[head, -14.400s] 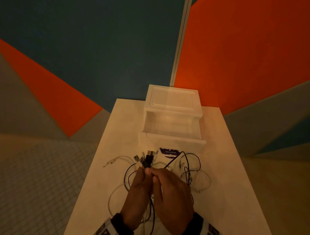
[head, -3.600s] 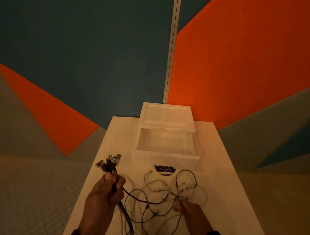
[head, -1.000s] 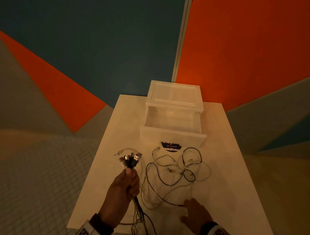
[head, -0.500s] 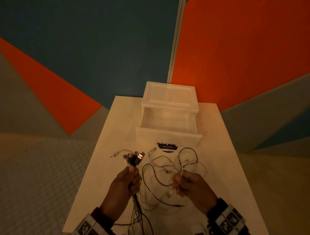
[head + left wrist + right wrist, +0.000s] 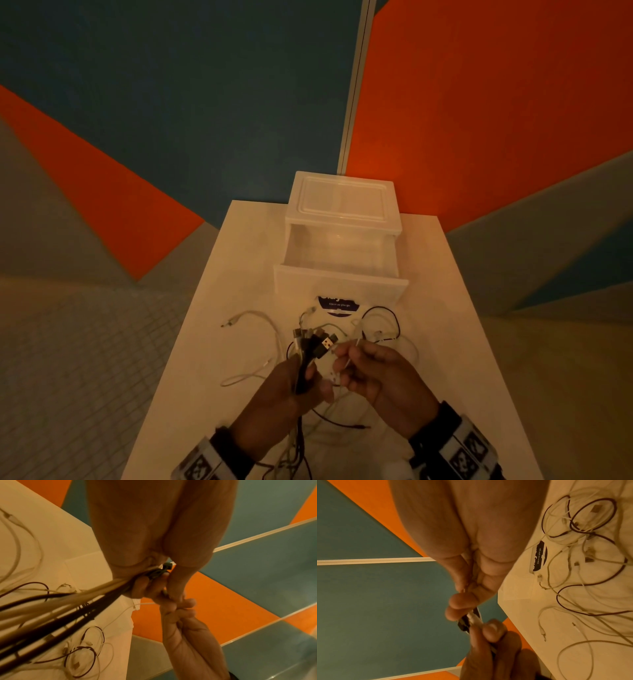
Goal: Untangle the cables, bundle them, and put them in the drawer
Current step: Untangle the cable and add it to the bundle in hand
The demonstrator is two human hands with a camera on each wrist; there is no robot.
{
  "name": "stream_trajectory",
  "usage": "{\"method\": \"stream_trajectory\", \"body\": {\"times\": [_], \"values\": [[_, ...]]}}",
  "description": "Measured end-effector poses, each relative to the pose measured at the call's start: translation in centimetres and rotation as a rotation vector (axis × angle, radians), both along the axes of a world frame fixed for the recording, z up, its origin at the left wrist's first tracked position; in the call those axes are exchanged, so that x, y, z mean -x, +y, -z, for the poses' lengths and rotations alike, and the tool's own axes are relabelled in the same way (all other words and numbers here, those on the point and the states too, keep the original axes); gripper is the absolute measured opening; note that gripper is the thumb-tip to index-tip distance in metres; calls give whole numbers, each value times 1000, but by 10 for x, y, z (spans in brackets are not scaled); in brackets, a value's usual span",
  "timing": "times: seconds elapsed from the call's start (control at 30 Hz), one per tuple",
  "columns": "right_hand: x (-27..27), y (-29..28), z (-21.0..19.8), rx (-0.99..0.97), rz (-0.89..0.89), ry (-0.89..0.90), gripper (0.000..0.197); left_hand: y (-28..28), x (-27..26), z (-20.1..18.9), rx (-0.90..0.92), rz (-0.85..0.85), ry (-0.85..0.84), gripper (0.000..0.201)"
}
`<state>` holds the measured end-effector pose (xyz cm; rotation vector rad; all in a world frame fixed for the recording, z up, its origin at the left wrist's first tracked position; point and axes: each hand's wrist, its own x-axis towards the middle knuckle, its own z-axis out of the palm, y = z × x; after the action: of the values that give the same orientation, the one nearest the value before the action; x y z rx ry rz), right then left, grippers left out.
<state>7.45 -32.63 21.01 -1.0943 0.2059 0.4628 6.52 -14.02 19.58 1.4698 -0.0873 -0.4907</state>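
My left hand point(image 5: 298, 380) grips a bunch of black and white cable ends point(image 5: 313, 342), their USB plugs fanning out above the fist. Those cables point(image 5: 68, 601) trail down from the hand in the left wrist view. My right hand point(image 5: 356, 368) pinches a thin white cable point(image 5: 356, 346) right beside the plugs. Loose black and white cables point(image 5: 380, 325) lie tangled on the white table point(image 5: 246, 260) beyond both hands. The white plastic drawer point(image 5: 342, 253) stands pulled out at the table's far end, with nothing inside.
A small white pack with a dark label point(image 5: 337, 305) lies just in front of the drawer. A white cable end point(image 5: 239, 318) strays to the left. The table edges drop to tiled floor point(image 5: 68, 359) on the left.
My right hand has risen from the table with a thin white cable and come up against the left hand's bunch of plugs. The left hand moved slightly right.
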Motion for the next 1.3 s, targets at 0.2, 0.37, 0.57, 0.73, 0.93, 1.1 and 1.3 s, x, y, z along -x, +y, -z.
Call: {"method": "stream_trajectory", "body": {"times": [0.2, 0.37, 0.57, 0.73, 0.93, 1.1, 1.3], "values": [[2, 3, 3, 617, 104, -196, 13, 11, -6, -5, 27, -34, 49, 28], [8, 9, 6, 1181, -149, -817, 33, 16, -10, -3, 57, -60, 38, 30], [7, 20, 8, 1162, -184, -875, 23, 13, -14, -7, 133, -166, 113, 39], [4, 44, -10, 911, 71, -622, 12, 0, -16, -6, 282, -287, 274, 30], [5, 65, -9, 1055, 116, -684, 28, -4, -14, 0, 169, -347, 261, 18], [1, 69, -6, 920, 161, -502, 21, -1, -13, -3, 119, -315, 206, 18], [-1, 61, -15, 690, 97, -294, 38, -5, -18, -7, 305, -364, 333, 19]]}}
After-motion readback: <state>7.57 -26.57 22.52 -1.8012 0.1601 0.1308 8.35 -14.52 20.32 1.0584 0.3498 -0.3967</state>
